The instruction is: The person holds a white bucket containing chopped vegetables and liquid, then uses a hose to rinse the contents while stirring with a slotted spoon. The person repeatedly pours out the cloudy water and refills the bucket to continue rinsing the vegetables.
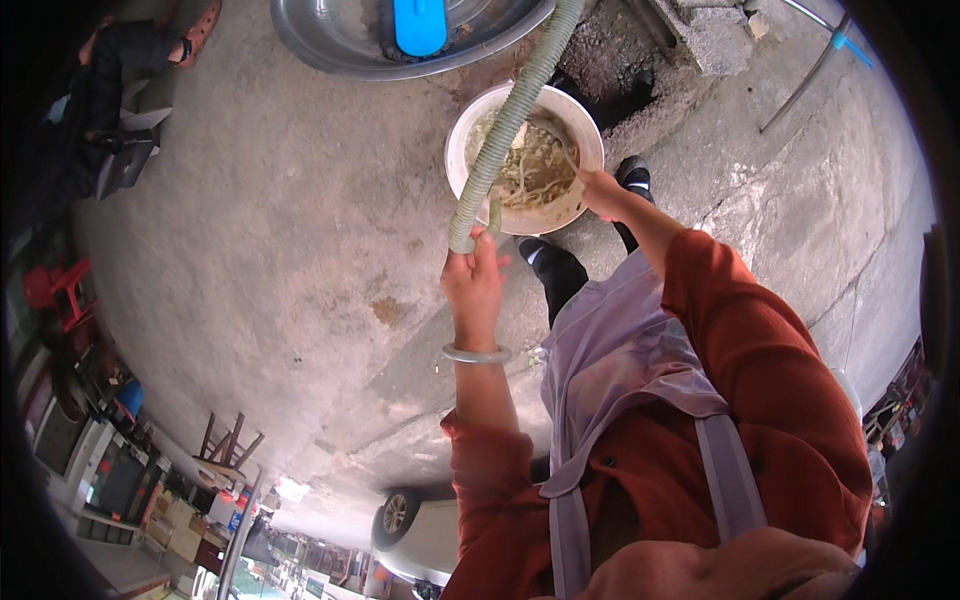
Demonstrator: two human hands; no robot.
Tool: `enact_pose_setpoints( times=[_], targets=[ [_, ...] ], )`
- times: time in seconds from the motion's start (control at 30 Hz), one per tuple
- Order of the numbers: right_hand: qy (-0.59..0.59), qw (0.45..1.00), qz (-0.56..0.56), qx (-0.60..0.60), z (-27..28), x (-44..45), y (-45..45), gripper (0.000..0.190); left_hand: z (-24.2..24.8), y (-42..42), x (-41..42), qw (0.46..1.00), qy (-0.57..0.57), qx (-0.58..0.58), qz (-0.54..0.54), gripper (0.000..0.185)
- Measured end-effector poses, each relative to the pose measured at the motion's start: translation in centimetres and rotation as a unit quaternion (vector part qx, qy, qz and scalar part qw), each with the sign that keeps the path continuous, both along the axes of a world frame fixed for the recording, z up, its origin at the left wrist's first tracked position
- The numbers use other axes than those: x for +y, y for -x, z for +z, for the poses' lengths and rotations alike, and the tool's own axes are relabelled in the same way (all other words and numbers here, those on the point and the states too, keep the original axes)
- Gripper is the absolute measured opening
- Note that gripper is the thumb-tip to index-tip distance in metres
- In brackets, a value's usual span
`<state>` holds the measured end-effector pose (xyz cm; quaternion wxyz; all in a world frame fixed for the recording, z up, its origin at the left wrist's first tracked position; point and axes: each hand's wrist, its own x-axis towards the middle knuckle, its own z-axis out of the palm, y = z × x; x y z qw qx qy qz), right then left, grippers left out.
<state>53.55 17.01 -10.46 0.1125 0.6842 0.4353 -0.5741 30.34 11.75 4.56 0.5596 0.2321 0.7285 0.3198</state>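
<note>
My left hand, with a pale bangle at the wrist, is closed around the lower end of a pale green corrugated hose. The hose slants down across a white bucket, and a thinner bent green piece shows beside my thumb. Murky liquid with pale strands and green bits lies in the bucket. At the bucket's right rim, my right hand is closed on a thin curved handle that runs into the bucket. What it belongs to cannot be made out.
A metal basin holding a blue plastic object sits beyond the bucket. Right of it are a dark drain hole and a broken concrete block. A seated person, a wooden stool and a parked car are farther off.
</note>
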Motion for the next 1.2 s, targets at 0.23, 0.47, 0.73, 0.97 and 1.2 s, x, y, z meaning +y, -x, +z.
enact_pose_setpoints(
  times=[0.23, 0.47, 0.73, 0.97, 1.2],
  targets=[
    [0.206, 0.900, -0.350, 0.161, 6.7, -3.5, 1.2, 0.022, 0.9, 0.0, 0.4, 1.000, 0.007, 0.000, -0.020, 0.027],
    [-0.028, 0.995, 0.006, 0.098, 9.6, -3.5, 1.3, 0.040, 1.9, 0.5, 0.5, 1.000, 0.020, 0.005, -0.013, 0.029],
    [-0.138, 0.861, 0.459, -0.169, 6.4, 5.5, 2.1, 0.042, 0.8, 0.6, -0.2, 1.000, -0.017, 0.008, -0.003, 0.029],
    [-0.082, 0.952, 0.267, -0.126, 0.6, 3.3, 2.1, 0.025, 0.4, 0.1, -0.4, 1.000, 0.005, 0.016, 0.016, 0.015],
    [0.162, 0.951, -0.234, 0.119, 3.6, -0.5, 0.1, 0.025, 1.2, 0.0, 0.4, 0.999, 0.004, -0.013, 0.029, 0.016]
  ],
)
